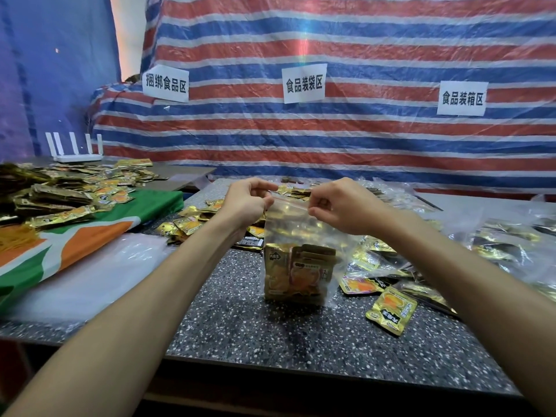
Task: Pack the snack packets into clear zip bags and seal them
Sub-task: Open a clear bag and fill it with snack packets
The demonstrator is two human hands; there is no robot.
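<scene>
Hands meet at the top of a clear zip bag (pixel 296 224) held upright over the speckled table (pixel 270 332); the left hand (pixel 248 203) pinches the bag's left top corner, fingers curled on it; the right hand (pixel 340 206) pinches the right end of the red zip strip; gold snack packets (pixel 298 273) sit in the bag's bottom; loose packets (pixel 391 311) lie on the table just beside it, to the right; a pile of packets (pixel 60 194) rests on a green and orange cloth (pixel 75 245) at left

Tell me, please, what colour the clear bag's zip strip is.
Red; the zip strip shows as a thin line in the head view.
</scene>
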